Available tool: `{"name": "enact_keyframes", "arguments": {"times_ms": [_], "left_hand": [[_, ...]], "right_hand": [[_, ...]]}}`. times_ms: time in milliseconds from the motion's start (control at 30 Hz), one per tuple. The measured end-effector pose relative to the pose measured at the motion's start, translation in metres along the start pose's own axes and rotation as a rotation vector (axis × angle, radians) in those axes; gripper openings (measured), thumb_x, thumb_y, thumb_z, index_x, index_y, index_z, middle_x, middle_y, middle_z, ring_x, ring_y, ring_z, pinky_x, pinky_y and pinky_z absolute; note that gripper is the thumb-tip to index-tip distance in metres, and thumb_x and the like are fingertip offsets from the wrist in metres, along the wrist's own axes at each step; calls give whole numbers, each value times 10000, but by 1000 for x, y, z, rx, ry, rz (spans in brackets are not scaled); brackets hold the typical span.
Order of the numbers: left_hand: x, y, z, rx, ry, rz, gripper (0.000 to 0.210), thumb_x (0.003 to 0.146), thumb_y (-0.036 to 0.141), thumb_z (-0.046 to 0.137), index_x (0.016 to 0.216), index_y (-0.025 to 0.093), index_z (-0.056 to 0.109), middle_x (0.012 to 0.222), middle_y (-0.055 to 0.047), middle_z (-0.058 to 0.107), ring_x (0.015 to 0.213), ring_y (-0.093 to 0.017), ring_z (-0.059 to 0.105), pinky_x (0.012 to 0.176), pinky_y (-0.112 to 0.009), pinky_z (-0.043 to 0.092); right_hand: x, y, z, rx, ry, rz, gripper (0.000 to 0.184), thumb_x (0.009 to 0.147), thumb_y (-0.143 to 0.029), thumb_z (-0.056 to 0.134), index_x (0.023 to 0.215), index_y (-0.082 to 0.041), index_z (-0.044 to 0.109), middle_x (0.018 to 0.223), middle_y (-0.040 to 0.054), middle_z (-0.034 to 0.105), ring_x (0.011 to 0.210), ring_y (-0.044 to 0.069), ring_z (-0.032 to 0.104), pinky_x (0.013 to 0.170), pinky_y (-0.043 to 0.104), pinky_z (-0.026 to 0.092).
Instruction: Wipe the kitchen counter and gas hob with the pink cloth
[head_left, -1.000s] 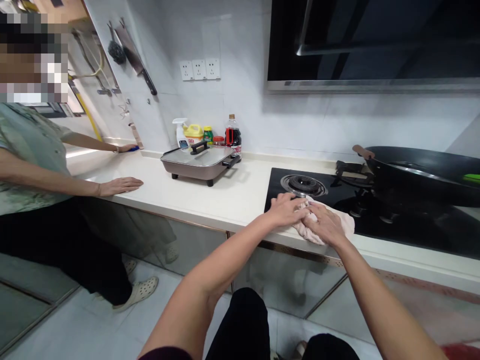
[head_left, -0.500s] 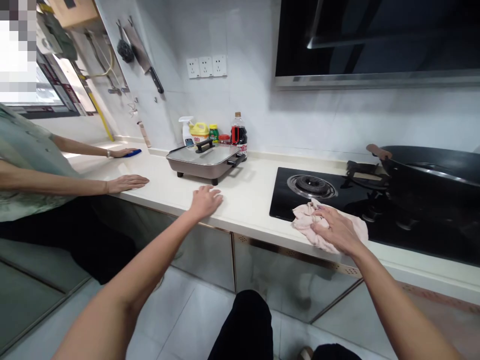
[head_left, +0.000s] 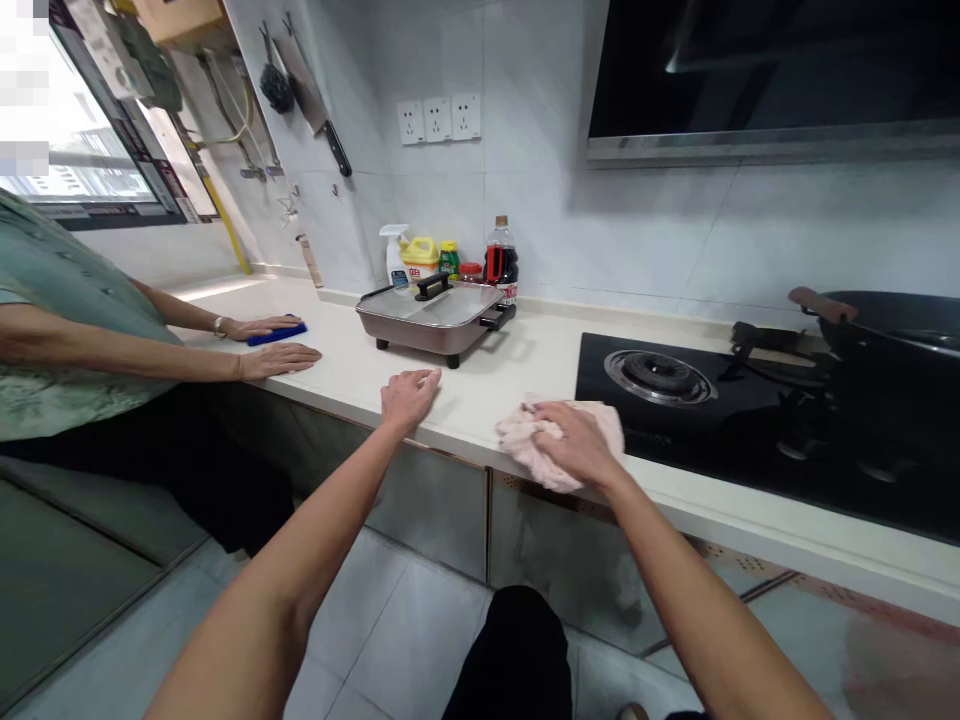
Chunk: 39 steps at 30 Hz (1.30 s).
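Pressed onto a crumpled pale pink cloth [head_left: 525, 440], my right hand [head_left: 577, 443] grips it at the front of the white countertop [head_left: 480, 395]. The cloth overlaps the left front corner of the black gas stove [head_left: 675, 430]. My left hand [head_left: 409, 400] rests on the counter with its fingers stretched out, holding nothing. Just behind it stands a brown electric pan [head_left: 427, 330] on short feet, with a glass lid and a black handle.
A co-worker's hands [head_left: 277, 360] lie on the counter at left, one on a blue cloth [head_left: 277, 332]. Bottles, including a dark sauce bottle [head_left: 502, 262], stand behind the pan. A black wok [head_left: 892, 320] sits at right. A cleaver [head_left: 315, 95] hangs on the wall.
My right hand has slid the pink cloth left, from the stove's front edge mostly onto the counter. The co-worker's hand and blue cloth have come nearer. The view has shifted slightly.
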<state>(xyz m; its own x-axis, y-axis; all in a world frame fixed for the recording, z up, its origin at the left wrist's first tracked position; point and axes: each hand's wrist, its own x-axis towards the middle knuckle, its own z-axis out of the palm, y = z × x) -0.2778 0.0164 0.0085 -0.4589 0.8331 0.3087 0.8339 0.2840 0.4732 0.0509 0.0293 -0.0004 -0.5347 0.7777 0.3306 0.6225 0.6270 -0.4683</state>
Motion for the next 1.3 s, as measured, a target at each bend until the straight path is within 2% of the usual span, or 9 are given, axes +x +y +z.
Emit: {"name": "enact_keyframes", "arguments": {"times_ms": [100, 233, 367, 500, 600, 733, 1000, 1133, 1300], "left_hand": [[1, -1, 0, 49, -9, -6, 619, 1023, 667, 340, 1261, 282, 762, 1434, -102, 672, 1345, -365, 522, 1131, -508, 370], [1, -1, 3, 116, -1, -2, 651, 1029, 670, 310, 1215, 261, 781, 1389, -118, 698, 1300, -367, 556, 1106, -515, 387], [1, 0, 4, 151, 9, 5, 662, 1034, 652, 307, 1173, 236, 802, 1370, -135, 707, 1289, -364, 566, 1101, -498, 394], [1, 1, 3, 188, 0, 16, 662, 1042, 623, 304, 1147, 215, 815, 1356, -144, 712, 1271, -363, 577, 1085, -488, 406], [2, 0, 2, 204, -10, 27, 662, 1045, 604, 297, 1148, 206, 816, 1360, -149, 710, 1273, -366, 576, 1078, -488, 415], [3, 1, 2, 207, -17, 25, 664, 1033, 604, 304, 1163, 199, 814, 1365, -157, 706, 1275, -375, 576, 1084, -500, 416], [3, 1, 2, 202, -21, 55, 641, 1013, 599, 333, 1195, 204, 803, 1398, -143, 691, 1287, -384, 564, 1094, -519, 404], [2, 1, 3, 192, -10, 55, 626, 999, 603, 356, 1205, 214, 801, 1422, -138, 679, 1308, -389, 550, 1113, -520, 388], [1, 4, 3, 196, -12, 56, 654, 977, 645, 353, 1189, 220, 803, 1419, -144, 673, 1317, -403, 541, 1119, -538, 384]], "right_hand": [[14, -56, 38, 18, -72, -194, 310, 891, -329, 618, 1176, -290, 734, 1492, 29, 601, 1333, 259, 545, 1143, 467, 412], [15, -103, 89, -273, 59, -332, 433, 844, -358, 758, 1262, -282, 676, 1568, 106, 488, 1401, 373, 425, 1109, 590, 390], [7, -94, 124, -434, 236, -322, 395, 954, -251, 656, 1333, -356, 618, 1572, 84, 477, 1381, 345, 425, 1059, 571, 406], [-5, -54, 130, -483, 376, -376, 426, 1038, -240, 524, 1419, -427, 545, 1505, 81, 538, 1243, 288, 517, 965, 497, 436], [-24, -26, 116, -526, 468, -419, 474, 1022, -232, 552, 1448, -435, 516, 1509, 84, 537, 1233, 286, 518, 970, 485, 424], [-64, 9, 79, -589, 566, -434, 590, 965, -184, 616, 1490, -420, 482, 1487, 104, 548, 1221, 289, 527, 981, 472, 412], [-160, 104, -16, -679, 458, -396, 694, 901, -212, 678, 1539, -297, 417, 1470, 180, 535, 1234, 320, 550, 982, 472, 450], [-214, 151, -57, -725, 397, -234, 691, 856, -263, 723, 1502, -316, 483, 1495, 174, 519, 1302, 356, 537, 1055, 556, 398], [-258, 174, -77, -811, 536, 164, 628, 771, -357, 825, 1368, -358, 630, 1427, 189, 552, 1327, 457, 483, 1053, 661, 285]]}}
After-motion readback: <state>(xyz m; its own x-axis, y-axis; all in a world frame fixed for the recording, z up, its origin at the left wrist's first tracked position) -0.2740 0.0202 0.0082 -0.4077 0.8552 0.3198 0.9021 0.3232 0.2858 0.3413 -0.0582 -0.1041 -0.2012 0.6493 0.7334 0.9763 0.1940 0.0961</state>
